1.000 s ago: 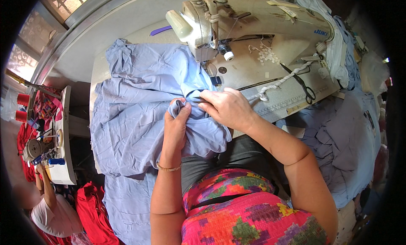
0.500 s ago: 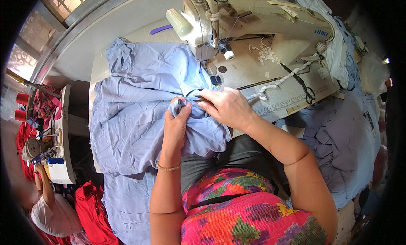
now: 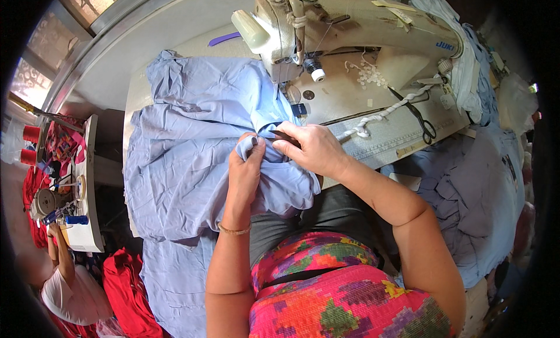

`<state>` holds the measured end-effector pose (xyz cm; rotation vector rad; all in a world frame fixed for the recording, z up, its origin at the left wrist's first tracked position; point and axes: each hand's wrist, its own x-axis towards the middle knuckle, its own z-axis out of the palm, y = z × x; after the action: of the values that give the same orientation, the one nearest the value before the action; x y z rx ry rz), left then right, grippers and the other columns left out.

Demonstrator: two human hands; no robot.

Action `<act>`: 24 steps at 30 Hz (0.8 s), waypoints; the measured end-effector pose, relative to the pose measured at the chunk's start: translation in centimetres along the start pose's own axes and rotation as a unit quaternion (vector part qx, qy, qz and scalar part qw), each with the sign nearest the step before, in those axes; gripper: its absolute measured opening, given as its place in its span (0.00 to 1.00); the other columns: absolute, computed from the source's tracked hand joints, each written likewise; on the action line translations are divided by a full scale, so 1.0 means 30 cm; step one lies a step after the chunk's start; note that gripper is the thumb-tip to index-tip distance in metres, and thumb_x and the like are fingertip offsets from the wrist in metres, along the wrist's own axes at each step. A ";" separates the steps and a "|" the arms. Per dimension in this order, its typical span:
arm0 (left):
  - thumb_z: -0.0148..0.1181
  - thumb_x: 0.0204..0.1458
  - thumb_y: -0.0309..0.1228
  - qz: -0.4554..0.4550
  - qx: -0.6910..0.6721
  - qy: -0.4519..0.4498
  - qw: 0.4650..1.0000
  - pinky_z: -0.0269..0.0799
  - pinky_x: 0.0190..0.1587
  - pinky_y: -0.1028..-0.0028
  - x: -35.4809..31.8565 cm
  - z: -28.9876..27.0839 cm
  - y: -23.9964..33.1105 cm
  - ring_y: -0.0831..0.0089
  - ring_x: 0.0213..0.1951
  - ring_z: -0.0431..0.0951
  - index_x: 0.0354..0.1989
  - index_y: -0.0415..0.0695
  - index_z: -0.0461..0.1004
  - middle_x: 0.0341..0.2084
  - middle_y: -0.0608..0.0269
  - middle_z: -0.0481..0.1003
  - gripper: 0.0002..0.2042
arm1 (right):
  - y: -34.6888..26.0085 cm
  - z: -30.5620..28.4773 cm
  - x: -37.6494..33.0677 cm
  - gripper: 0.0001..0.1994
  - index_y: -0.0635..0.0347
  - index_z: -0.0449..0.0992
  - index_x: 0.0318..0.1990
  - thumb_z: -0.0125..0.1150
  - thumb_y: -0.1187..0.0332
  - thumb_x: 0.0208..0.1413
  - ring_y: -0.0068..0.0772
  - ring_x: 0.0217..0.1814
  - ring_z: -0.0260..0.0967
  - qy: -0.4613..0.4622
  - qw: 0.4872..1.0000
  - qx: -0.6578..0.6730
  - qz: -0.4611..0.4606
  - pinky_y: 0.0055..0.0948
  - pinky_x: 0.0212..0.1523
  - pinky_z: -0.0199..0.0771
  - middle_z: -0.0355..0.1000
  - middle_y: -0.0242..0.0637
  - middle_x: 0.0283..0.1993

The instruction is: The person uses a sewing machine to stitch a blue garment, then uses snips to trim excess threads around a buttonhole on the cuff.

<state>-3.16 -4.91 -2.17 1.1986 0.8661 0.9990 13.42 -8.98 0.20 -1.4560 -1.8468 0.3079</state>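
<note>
Blue cloth (image 3: 186,122) is gripped by two hands at the sewing table (image 3: 448,117).

The cloth is spread over the table's left end and draped down past its near edge. A fold is pinched by the left hand (image 3: 245,166), thumb and fingers clamped together on it. Just beside it, a small dark tool (image 3: 287,136) is held tight by the right hand (image 3: 315,149). Black scissors (image 3: 417,115) are laid by the near right corner, and small white pieces (image 3: 370,76) are scattered farther back.
</note>
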 end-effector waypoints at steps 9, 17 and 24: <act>0.54 0.57 0.28 -0.019 0.007 -0.002 1.000 0.53 0.29 0.83 -0.003 0.005 0.022 0.87 0.27 0.56 0.27 0.45 0.67 0.23 0.79 0.59 0.07 | 0.009 0.006 -0.001 0.11 0.58 0.74 0.38 0.61 0.62 0.52 0.39 0.27 0.72 0.042 0.975 -0.173 -0.134 0.33 0.29 0.68 0.75 0.38 0.29; 0.55 0.55 0.27 -0.052 -0.039 0.000 0.998 0.54 0.30 0.84 -0.005 0.001 0.023 0.88 0.27 0.58 0.26 0.46 0.68 0.23 0.80 0.62 0.06 | 0.043 0.008 0.013 0.10 0.58 0.76 0.36 0.63 0.63 0.50 0.37 0.25 0.70 0.051 0.983 -0.089 -0.155 0.32 0.30 0.68 0.76 0.34 0.30; 0.56 0.55 0.28 -0.074 -0.086 -0.008 0.994 0.56 0.31 0.84 -0.009 -0.003 0.036 0.88 0.28 0.61 0.27 0.48 0.70 0.24 0.80 0.65 0.05 | 0.047 0.021 0.009 0.08 0.54 0.71 0.35 0.56 0.61 0.55 0.36 0.24 0.71 0.059 0.973 -0.132 -0.178 0.32 0.29 0.67 0.72 0.33 0.24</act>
<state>-3.50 -5.05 -1.12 0.9808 0.8261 0.9234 14.00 -8.14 -0.96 -1.2451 -2.0604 -0.2030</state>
